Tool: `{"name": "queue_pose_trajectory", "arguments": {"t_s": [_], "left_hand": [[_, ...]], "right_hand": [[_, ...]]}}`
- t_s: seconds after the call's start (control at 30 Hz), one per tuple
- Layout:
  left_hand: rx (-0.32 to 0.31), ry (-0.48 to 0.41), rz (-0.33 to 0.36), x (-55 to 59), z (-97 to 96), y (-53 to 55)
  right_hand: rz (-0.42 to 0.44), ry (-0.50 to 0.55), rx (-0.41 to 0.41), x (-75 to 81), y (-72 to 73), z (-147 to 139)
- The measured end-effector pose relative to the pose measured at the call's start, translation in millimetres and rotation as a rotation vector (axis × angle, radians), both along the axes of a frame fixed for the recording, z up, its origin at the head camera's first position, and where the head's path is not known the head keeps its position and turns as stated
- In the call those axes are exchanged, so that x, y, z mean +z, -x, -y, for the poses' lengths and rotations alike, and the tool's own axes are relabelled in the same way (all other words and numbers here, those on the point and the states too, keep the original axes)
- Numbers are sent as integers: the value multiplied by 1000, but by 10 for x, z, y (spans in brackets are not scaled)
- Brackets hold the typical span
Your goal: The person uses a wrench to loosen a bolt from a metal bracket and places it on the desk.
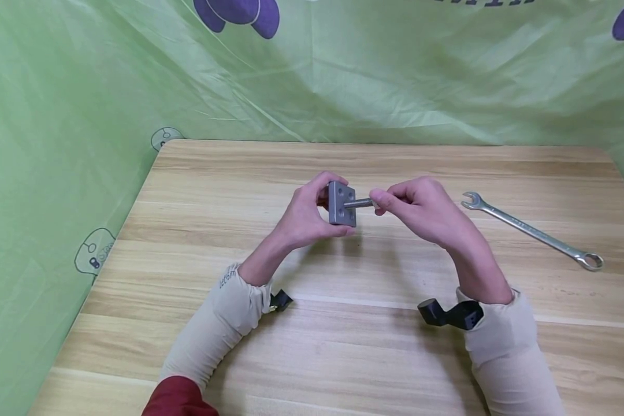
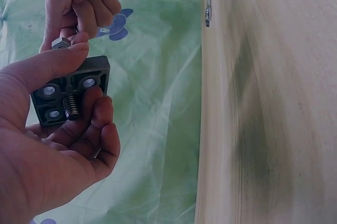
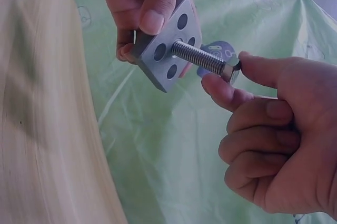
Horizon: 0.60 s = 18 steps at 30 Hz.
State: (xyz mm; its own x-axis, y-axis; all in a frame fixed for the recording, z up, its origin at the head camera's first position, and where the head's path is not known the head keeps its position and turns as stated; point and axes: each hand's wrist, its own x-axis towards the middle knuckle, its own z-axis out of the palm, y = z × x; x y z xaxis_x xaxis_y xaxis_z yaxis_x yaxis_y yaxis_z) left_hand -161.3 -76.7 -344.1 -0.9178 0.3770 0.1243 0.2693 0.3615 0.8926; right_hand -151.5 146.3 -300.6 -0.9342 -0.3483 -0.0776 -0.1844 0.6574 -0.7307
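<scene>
The left hand [image 1: 304, 216] grips the edges of the four-hole metal plate [image 1: 338, 199] from its left, above the wooden tabletop [image 1: 343, 346]. A hex bolt [image 1: 359, 203] runs through the plate's centre, jutting right, its head [image 3: 230, 71] pinched by the right hand [image 1: 426, 211]. Farther right of the plate lies a combination wrench [image 1: 530, 230].

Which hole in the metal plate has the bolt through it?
The centre hole, where the bolt passes through the plate; the four holes around it, nearer the corners, hold no bolt.
</scene>
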Motion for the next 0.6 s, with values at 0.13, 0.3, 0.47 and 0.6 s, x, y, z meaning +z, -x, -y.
{"name": "queue_pose_trajectory", "arguments": {"t_s": [0.13,0.3,0.47,0.6], "left_hand": [[-3,-3,-3,-2,-7,2],[-2,-9,5,3,-8,5],[-3,-4,4,5,-3,7],[-1,-4,-2,3,0,4]], "right_hand": [[-26,32,1,11,-8,-1],[-119,102,-7,2,-20,-2],[-191,167,-7,-26,-32,18],[-237,200,6,-43,-37,47]]}}
